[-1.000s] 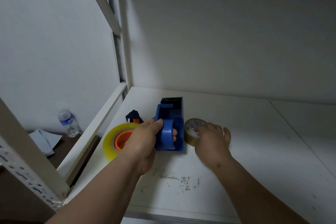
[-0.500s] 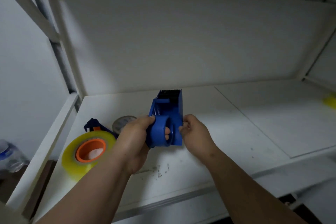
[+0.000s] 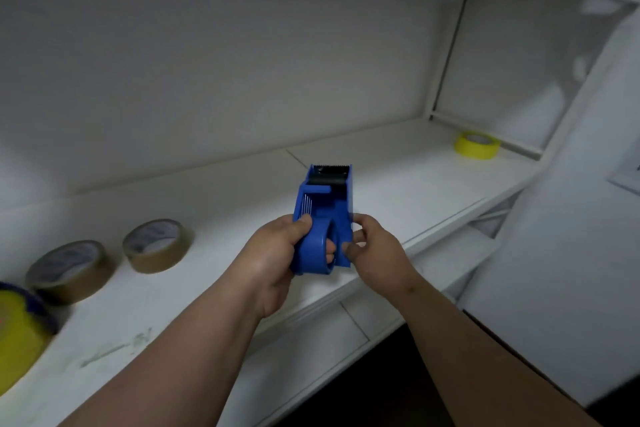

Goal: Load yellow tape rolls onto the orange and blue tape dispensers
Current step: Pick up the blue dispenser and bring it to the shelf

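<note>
White shelf board now seen further to the right than half a second ago, far right corner newly in sight. Two brown flat-lying packing-tape rolls visible at left, the nearer just left of the farther; only one showing before. Large yellow clear-tape roll now pushed to the lower left edge and cropped, orange core no longer in sight. Small solid-yellow tape roll lying flat in the far right corner, well apart from everything else; a mere blur at the frame edge earlier.

Blue plastic tape dispenser still raised above the shelf, in mid-frame, toothed cutter end pointing away, dark roller just behind the teeth, curved handle loop toward the body. No roll mounted on it. Left hand clamped round the handle as before, thumb on top, fingertips showing through the loop. Right hand pinching the dispenser's right side plate, grip closed on the plastic, same as earlier.
</note>
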The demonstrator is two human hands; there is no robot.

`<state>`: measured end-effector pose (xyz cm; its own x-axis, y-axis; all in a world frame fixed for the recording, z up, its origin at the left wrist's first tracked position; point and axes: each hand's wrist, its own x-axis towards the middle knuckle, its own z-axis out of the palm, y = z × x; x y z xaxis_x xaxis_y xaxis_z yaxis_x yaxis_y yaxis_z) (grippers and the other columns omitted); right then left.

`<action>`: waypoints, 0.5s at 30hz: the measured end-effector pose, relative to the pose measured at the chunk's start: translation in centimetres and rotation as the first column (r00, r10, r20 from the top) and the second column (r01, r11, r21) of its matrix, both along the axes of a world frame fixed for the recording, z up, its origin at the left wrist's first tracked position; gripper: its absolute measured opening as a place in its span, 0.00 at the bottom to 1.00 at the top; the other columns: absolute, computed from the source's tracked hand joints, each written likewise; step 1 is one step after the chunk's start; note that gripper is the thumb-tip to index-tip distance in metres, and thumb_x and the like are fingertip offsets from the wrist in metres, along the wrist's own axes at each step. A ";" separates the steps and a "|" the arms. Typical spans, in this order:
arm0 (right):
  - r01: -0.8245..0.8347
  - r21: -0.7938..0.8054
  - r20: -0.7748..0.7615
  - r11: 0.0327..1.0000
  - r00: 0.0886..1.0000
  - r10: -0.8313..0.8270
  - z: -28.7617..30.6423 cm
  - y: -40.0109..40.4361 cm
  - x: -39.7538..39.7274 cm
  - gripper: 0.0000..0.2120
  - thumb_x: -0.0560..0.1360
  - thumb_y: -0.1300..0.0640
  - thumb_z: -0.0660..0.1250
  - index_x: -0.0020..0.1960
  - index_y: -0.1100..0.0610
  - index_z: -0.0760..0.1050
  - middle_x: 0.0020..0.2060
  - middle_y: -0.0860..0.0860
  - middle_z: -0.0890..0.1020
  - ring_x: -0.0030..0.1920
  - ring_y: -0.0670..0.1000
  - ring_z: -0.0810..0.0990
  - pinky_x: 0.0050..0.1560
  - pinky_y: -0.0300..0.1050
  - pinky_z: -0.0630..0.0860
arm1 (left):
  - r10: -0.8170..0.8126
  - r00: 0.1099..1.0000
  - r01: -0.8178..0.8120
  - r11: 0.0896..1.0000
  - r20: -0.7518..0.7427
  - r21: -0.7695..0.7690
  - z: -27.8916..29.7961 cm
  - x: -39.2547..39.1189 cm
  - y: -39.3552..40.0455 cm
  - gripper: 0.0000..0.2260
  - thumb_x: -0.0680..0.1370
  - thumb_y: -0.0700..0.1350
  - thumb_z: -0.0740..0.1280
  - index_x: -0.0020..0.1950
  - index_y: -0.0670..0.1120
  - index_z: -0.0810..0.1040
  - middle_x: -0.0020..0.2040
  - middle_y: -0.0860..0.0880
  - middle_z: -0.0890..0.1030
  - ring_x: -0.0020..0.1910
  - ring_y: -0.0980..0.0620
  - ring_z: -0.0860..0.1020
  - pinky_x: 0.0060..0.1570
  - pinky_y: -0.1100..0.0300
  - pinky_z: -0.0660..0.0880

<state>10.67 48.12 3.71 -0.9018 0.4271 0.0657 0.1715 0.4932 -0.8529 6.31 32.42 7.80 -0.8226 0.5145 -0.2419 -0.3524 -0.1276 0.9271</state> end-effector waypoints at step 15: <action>0.055 0.176 0.003 0.983 0.998 -0.057 -0.2 23.8 3.5 0.14 0.77 0.60 0.62 0.63 0.54 0.71 0.55 0.50 0.76 0.44 0.42 0.76 0.39 0.28 0.70 | 0.027 0.999 -0.027 1.000 0.027 0.000 -1.3 0.7 26.8 0.07 0.82 0.42 0.63 0.48 0.43 0.79 0.38 0.47 0.85 0.39 0.50 0.82 0.44 0.56 0.76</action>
